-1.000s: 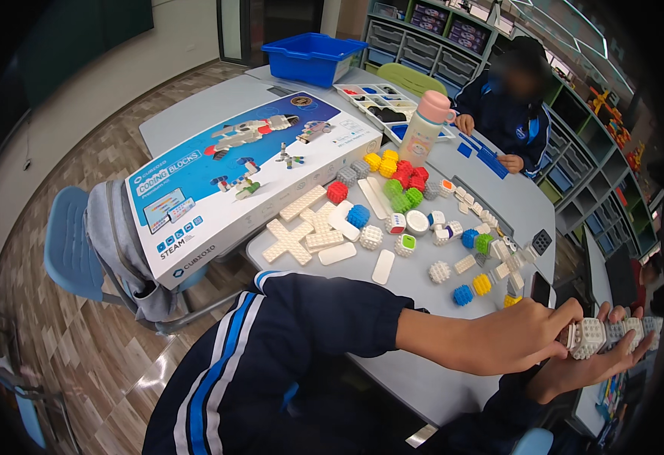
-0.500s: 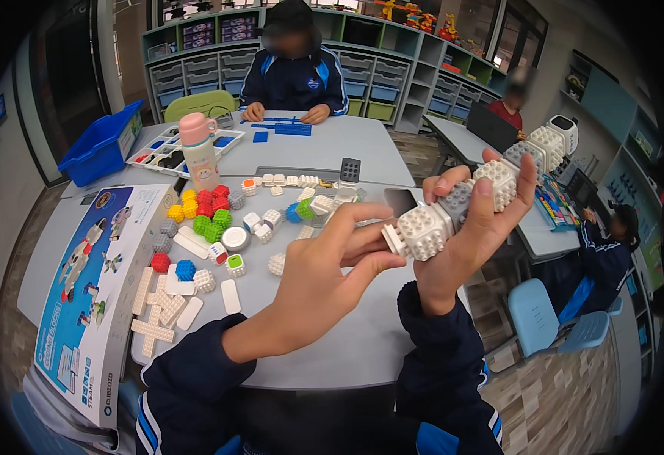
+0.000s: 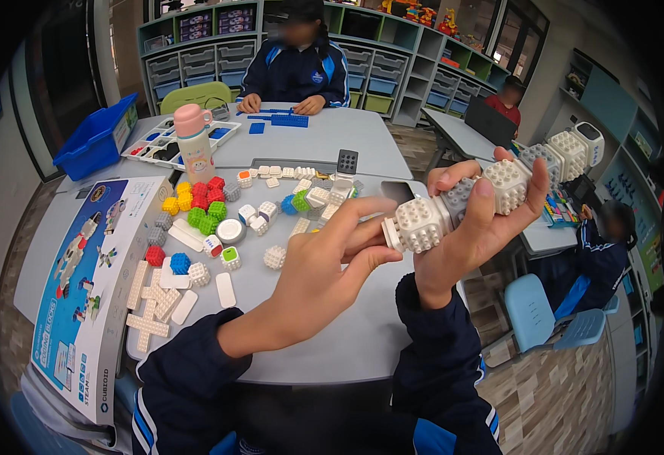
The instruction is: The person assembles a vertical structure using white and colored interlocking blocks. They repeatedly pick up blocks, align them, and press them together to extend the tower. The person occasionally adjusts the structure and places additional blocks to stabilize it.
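A long chain of studded cube blocks (image 3: pixel 421 225), white and grey in turn, is held up over the table's right part, slanting up to the right. My right hand (image 3: pixel 450 265) is closed round the middle of this chain, thumb in front and fingers behind. At its near left end, my left hand (image 3: pixel 309 277) pinches a small flat white piece (image 3: pixel 391 234) that sits against the end cube. The fingertips behind that piece are partly hidden. At the chain's far end is a white cube with a dark face (image 3: pixel 590 134).
Loose red (image 3: pixel 209 193), green, yellow, grey and blue cubes lie left on the table, with white studded beams (image 3: pixel 147 331) nearer me. A printed box (image 3: pixel 82 288) leans at the left edge. A bottle (image 3: pixel 193 144) and blue bin (image 3: pixel 97 138) stand behind. A person (image 3: pixel 295 68) sits opposite.
The whole view has shifted slightly. Both hands keep the same grip, and the chain's far end sits a little further right. The person opposite has turned their head slightly.
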`<move>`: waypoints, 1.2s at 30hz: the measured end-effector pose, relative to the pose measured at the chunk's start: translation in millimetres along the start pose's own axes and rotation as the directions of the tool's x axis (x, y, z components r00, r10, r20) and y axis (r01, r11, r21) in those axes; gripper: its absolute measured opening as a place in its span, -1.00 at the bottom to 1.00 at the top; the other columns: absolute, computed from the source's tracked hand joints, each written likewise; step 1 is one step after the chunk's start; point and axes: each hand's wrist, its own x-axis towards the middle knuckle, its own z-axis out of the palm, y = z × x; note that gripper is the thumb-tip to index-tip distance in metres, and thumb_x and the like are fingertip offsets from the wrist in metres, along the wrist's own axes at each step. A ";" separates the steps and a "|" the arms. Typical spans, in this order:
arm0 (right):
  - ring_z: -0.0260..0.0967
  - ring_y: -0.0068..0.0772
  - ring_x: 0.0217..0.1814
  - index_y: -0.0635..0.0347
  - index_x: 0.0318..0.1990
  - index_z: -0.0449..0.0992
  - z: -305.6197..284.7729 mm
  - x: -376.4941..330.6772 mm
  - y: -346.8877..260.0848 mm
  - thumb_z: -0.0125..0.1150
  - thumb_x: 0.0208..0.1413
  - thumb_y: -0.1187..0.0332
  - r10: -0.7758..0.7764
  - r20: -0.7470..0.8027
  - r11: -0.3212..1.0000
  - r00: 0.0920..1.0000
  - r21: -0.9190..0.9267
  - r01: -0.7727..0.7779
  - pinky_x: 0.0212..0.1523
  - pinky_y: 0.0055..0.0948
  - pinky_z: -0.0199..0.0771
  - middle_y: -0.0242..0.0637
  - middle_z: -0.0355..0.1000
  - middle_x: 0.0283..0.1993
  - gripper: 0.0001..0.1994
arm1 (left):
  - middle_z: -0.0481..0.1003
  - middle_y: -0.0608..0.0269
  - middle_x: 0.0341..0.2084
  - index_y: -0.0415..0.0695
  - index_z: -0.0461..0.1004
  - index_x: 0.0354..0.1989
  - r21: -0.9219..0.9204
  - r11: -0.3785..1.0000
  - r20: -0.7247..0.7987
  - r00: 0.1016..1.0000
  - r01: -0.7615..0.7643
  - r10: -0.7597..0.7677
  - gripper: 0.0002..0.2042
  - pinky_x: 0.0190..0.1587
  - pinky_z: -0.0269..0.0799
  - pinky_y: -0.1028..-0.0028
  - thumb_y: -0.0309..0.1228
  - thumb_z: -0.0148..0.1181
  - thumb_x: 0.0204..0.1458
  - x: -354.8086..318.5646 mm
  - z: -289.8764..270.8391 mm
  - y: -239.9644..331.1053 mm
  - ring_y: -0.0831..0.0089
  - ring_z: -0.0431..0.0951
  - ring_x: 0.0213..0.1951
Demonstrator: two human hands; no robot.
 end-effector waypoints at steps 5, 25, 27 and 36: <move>0.37 -0.41 -0.37 -0.01 0.42 -0.05 -1.0 0.6 -2.1 -0.05 0.27 0.50 -0.089 0.004 0.994 0.996 -0.066 0.089 -0.43 -0.35 0.49 0.02 0.09 0.24 -0.41 | 0.67 -0.01 -0.23 -0.25 0.36 0.09 -0.071 0.997 -0.031 0.999 0.010 -0.012 -0.66 -0.23 0.56 0.53 -0.59 0.23 0.15 0.7 3.3 -2.1 0.36 0.72 -0.19; 0.34 -0.40 -0.37 0.00 0.42 -0.06 0.4 -1.1 0.6 -0.05 0.25 0.50 -0.050 0.014 0.999 0.999 -0.016 0.051 -0.39 -0.33 0.47 0.04 0.10 0.23 -0.39 | 0.65 0.01 -0.22 -0.25 0.37 0.10 -0.042 0.996 0.033 0.997 0.078 -0.076 -0.65 -0.26 0.49 0.56 -0.60 0.23 0.14 1.1 -1.6 0.5 0.47 0.67 -0.24; 0.34 -0.40 -0.36 0.01 0.43 -0.06 -0.2 -0.9 1.5 -0.05 0.25 0.50 -0.048 0.028 0.999 0.998 -0.009 0.048 -0.38 -0.33 0.47 0.04 0.10 0.23 -0.38 | 0.62 -0.05 -0.06 -0.31 0.33 0.20 -0.031 0.984 0.104 0.979 0.177 -0.173 -0.60 -0.07 0.51 0.60 -0.68 0.16 0.17 -0.1 -6.2 3.8 0.55 0.60 -0.06; 0.35 -0.41 -0.35 0.02 0.43 -0.07 -0.2 -1.9 -0.1 -0.07 0.24 0.52 -0.032 0.032 0.999 0.999 -0.010 0.032 -0.37 -0.33 0.48 0.03 0.10 0.23 -0.38 | 0.62 -0.05 -0.06 -0.32 0.33 0.23 -0.086 0.981 0.126 0.978 0.176 -0.164 -0.58 -0.02 0.51 0.58 -0.67 0.16 0.18 3.1 -9.4 5.5 0.53 0.59 -0.03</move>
